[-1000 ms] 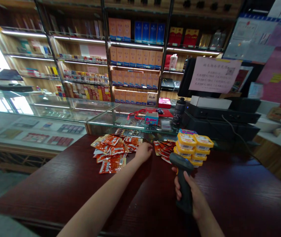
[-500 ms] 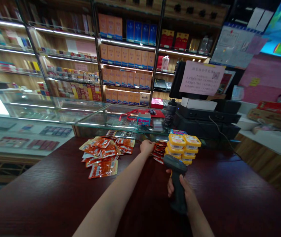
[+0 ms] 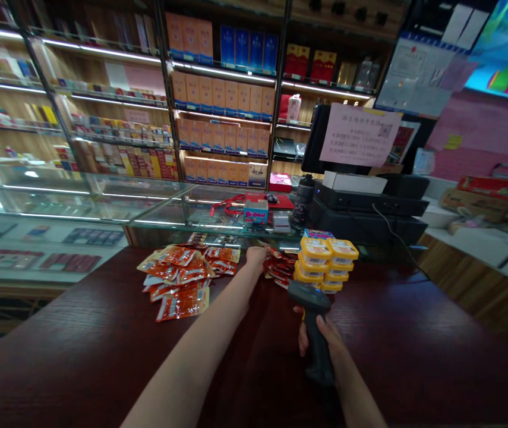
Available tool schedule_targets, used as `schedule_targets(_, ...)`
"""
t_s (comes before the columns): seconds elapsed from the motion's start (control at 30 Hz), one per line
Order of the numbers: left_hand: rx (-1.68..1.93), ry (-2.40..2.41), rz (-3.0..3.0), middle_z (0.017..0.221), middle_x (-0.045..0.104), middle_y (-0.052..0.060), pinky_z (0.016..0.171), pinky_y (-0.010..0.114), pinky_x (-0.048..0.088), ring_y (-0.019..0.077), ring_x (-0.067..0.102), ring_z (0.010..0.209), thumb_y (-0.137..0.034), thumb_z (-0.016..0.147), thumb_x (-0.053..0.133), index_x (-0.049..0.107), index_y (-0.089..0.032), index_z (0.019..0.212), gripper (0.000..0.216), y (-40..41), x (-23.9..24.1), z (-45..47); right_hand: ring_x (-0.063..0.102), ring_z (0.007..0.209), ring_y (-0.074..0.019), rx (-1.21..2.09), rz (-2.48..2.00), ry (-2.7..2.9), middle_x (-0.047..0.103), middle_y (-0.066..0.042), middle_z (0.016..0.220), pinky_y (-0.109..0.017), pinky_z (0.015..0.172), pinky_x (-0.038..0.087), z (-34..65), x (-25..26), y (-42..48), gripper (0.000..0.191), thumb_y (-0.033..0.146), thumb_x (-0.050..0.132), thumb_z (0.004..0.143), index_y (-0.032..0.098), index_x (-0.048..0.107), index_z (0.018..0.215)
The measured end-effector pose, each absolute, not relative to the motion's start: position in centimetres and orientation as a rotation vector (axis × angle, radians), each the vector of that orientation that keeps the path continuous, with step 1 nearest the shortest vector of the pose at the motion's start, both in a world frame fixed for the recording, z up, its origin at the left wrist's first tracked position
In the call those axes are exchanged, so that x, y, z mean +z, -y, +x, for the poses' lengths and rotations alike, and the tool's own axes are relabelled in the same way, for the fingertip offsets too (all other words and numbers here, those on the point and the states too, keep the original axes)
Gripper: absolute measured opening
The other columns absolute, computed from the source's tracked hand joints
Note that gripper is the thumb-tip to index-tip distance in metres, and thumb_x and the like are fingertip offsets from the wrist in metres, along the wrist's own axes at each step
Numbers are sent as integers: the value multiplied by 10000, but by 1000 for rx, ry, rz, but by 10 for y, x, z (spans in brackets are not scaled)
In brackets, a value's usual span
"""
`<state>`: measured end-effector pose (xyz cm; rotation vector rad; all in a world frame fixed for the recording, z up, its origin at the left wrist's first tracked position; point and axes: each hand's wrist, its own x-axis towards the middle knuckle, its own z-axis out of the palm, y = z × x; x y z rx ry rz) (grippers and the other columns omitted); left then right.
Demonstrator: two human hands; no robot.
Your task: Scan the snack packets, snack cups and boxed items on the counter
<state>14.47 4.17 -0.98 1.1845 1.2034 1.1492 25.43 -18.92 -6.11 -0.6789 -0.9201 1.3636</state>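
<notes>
My right hand [image 3: 325, 345] is wrapped round the grip of a dark handheld barcode scanner [image 3: 311, 318], held upright over the dark red wooden counter [image 3: 79, 351]. My left hand [image 3: 256, 257] reaches far forward and closes on the small pile of red snack packets [image 3: 280, 268] beside the yellow cups; its fingers are hidden from me. To its left lies a larger heap of orange-red snack packets [image 3: 180, 273]. A stack of yellow-lidded cups [image 3: 327, 264] stands right of the small pile, just beyond the scanner's head.
A glass display case [image 3: 155, 211] runs behind the counter with a small box [image 3: 255, 212] and a dark bottle [image 3: 302, 199] on it. A black register and monitor with a pink notice [image 3: 360, 178] stand at the right. Shelves of boxed goods [image 3: 222, 101] fill the back wall.
My left hand has moved from the gap between the two packet piles onto the small red pile on the right. The scanner hand has stayed where it was.
</notes>
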Motion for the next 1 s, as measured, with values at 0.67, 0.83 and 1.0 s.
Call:
schedule_targets(0.67, 1321, -948, 1548, 708, 513, -42, 461, 204, 469, 94, 519, 542, -251, 770, 527, 425, -208, 865, 146, 22, -64, 55, 360, 314, -25, 1227, -1107, 900, 463, 118, 467, -142, 316, 306, 198, -5, 210, 526, 471, 752, 695, 147, 527, 1043)
schedule_targets(0.83, 1316, -964, 1613, 730, 534, -25, 472, 219, 479, 109, 534, 566, -216, 783, 499, 421, -204, 869, 117, 25, -61, 53, 367, 301, -29, 1284, -1099, 889, 468, 120, 470, -148, 307, 308, 192, -4, 204, 484, 487, 747, 686, 168, 515, 965)
schedule_targets(1.0, 1311, -977, 1617, 731, 549, -28, 475, 216, 461, 108, 539, 553, -219, 789, 501, 427, -207, 883, 121, 24, -63, 54, 382, 321, -25, 1327, -1092, 853, 476, 118, 502, -138, 312, 307, 193, -6, 205, 465, 485, 754, 679, 187, 503, 933)
